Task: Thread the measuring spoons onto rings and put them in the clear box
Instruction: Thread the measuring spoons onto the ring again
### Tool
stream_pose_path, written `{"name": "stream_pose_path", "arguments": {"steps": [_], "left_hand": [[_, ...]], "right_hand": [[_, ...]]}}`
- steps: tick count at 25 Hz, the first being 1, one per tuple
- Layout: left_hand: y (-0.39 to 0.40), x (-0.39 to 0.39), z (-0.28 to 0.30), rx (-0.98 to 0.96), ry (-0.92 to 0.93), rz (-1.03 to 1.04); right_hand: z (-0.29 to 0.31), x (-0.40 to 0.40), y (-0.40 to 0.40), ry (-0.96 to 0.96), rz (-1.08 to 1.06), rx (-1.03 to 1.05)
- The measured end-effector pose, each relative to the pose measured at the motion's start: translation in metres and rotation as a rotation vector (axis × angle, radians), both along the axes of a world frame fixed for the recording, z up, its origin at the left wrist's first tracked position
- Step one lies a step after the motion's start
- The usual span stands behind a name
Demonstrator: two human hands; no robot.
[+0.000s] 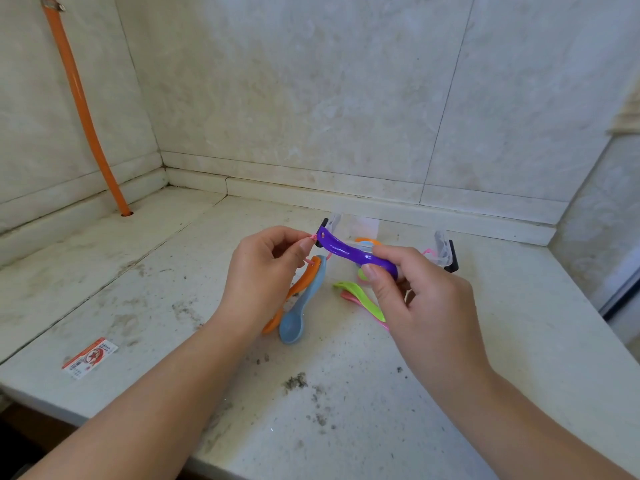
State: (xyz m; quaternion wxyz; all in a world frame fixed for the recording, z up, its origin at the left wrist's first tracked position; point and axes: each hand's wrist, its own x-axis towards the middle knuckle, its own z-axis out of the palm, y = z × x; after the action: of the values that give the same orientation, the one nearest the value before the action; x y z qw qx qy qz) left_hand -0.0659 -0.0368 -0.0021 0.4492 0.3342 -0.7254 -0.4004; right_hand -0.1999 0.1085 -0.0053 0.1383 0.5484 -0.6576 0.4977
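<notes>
**Purple spoon held up to the pink ring**

My left hand (268, 263) pinches a thin pink ring (313, 238) between thumb and fingertips, lifted above the worktop (180, 299). An orange spoon (298, 289) and a light blue spoon (298, 313) already hang from that ring by their handle ends, their bowls down near my left wrist; the blue bowl looks to rest on the worktop.

My right hand (412, 296) grips the purple spoon (349, 252) at its bowl end, thumb and fingers curled round it. The handle reaches left, and its holed tip sits right at the ring, just beside my left fingertips. I cannot tell whether the ring has entered the hole.

Between my hands, on the worktop, lie a green spoon (360, 299) and a pink spoon (363, 308), close together. Behind them stands the clear box (441, 251), open, with dark clips at its ends; it holds more spoons, orange and light blue among them, partly hidden by my right hand.

Far left near the worktop's edge lies a small red and white card (89, 358). An orange hose (81, 109) runs down the tiled wall into the corner.
</notes>
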Motion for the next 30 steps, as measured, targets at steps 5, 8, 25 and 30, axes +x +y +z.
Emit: {"name": "stream_pose_path", "arguments": {"steps": [5, 8, 25, 30], "left_hand": [[0.002, 0.0, 0.002, 0.018, 0.008, 0.016], [0.003, -0.001, 0.002, 0.035, 0.046, 0.028], [0.005, -0.001, 0.001, -0.027, 0.15, -0.026], [0.007, -0.001, 0.0, -0.117, 0.103, -0.012]], "right_hand": [[0.001, 0.001, 0.0, 0.098, -0.011, 0.015], [-0.001, 0.003, -0.002, 0.117, -0.033, 0.027], [0.003, 0.012, 0.0, 0.104, -0.032, -0.04], [0.004, 0.014, 0.0, 0.17, -0.031, -0.045]]}}
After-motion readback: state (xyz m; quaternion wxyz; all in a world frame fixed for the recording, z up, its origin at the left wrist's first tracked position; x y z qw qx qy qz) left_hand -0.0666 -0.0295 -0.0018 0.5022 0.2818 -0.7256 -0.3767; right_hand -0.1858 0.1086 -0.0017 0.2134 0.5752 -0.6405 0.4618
